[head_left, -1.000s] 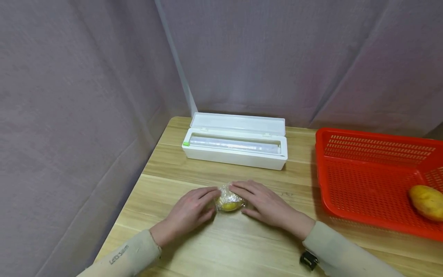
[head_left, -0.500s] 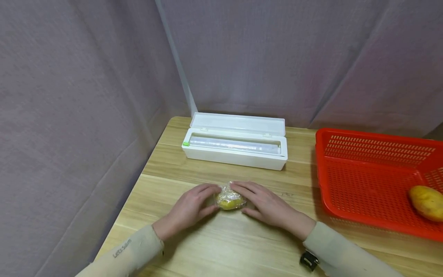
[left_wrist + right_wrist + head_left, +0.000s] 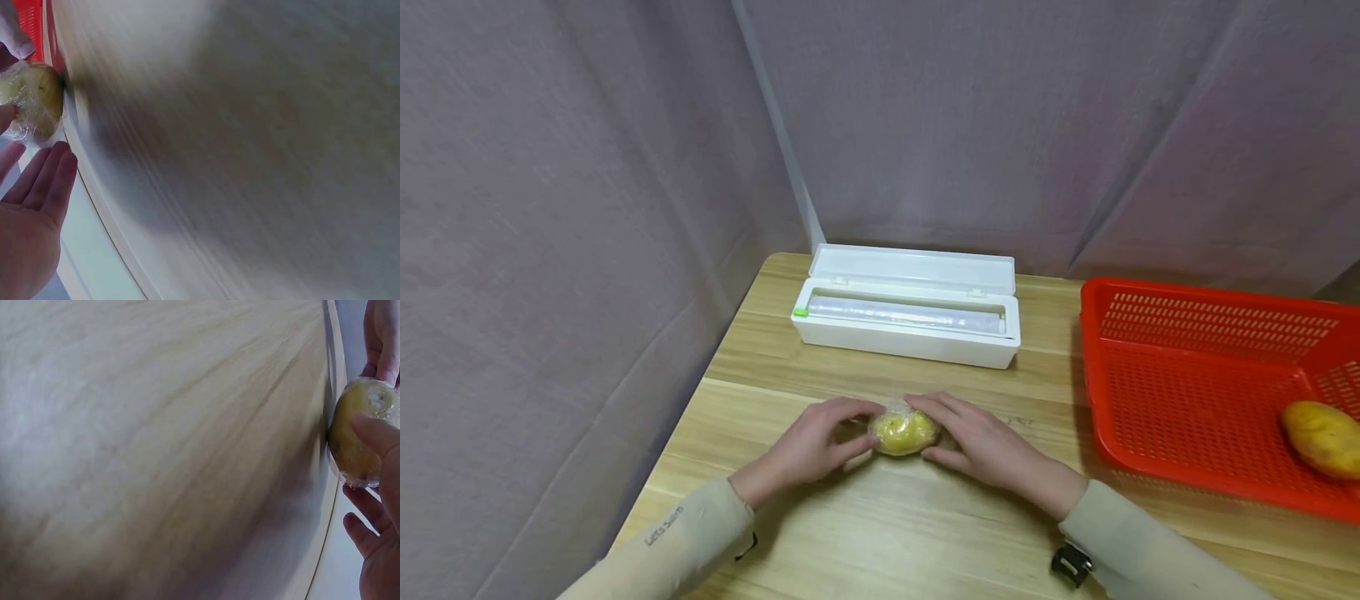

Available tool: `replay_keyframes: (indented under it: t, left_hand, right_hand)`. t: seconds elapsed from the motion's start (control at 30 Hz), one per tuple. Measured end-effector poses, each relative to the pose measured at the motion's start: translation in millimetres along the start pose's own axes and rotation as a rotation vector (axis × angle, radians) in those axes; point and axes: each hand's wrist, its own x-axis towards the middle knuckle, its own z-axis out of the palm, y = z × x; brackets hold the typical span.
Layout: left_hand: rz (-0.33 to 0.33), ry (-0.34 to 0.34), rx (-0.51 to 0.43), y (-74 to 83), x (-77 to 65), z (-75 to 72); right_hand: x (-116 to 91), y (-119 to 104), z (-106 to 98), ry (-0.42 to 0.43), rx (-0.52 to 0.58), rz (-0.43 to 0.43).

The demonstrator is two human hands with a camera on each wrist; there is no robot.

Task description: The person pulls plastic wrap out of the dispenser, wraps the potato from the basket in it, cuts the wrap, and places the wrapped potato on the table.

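Note:
A yellow mango in clear plastic wrap lies on the wooden table, between both hands. At its left end, my left hand holds it with the thumb in front and the fingers behind. My right hand grips the right end, fingers over the far side and thumb low in front. In the left wrist view, the straight fingers of the left hand reach the wrap under the mango. The right wrist view has the right thumb laid across the mango. Its far side is hidden.
Behind the hands stands a white cling film dispenser, its lid raised and a film roll inside. To the right is a red plastic basket with another yellow mango. Grey curtains enclose the table's back and left side.
The mango has turned between the hands, so smoother film and more yellow face up. My left hand has shifted slightly right, its thumb now at the mango's front. The right hand has barely moved.

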Motion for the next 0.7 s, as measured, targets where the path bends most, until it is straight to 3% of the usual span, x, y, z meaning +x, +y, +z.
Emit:
replay_keyframes:
  t: [0.27,0.47,0.7]
  left_hand:
    - [0.027,0.027,0.011,1.0,2.7,4.8]
    - [-0.02,0.019,-0.019,1.8,8.6,9.6]
    - [-0.091,-0.07,-0.126,-0.8,18.6,5.6]
  right_hand:
    - [1,2,-2,0.01,0.049,0.024]
    - [2,2,-3,-0.03,0.129,0.101]
    - [2,1,-6,-0.052,0.088,0.157]
